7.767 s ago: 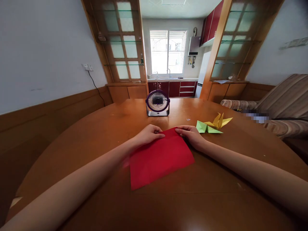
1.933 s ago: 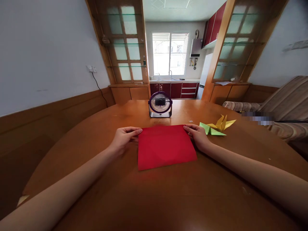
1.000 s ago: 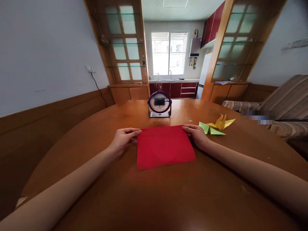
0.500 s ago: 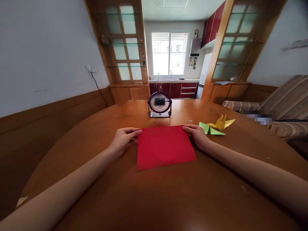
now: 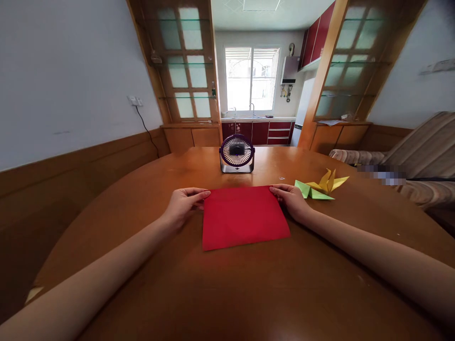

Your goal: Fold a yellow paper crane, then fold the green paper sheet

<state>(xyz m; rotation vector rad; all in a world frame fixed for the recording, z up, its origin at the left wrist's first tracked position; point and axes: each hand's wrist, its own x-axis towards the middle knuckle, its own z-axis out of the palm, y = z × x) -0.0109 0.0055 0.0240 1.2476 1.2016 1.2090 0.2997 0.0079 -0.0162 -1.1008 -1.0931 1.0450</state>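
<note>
A flat red sheet of paper [image 5: 245, 218] is held between my two hands above the wooden table, its far edge raised toward the camera's forward side. My left hand [image 5: 183, 204] pinches its far left corner between thumb and fingers. At the far right corner, my right hand [image 5: 289, 200] grips the sheet in the same way. Just beyond my right hand lie a green folded paper piece [image 5: 314, 193] and a yellow paper crane [image 5: 327, 181].
A small purple desk fan [image 5: 237, 152] stands on the round wooden table [image 5: 231, 293], beyond the paper. To the right is a striped sofa [image 5: 419, 156]. A black cord [image 5: 145, 128] hangs from a wall socket at left.
</note>
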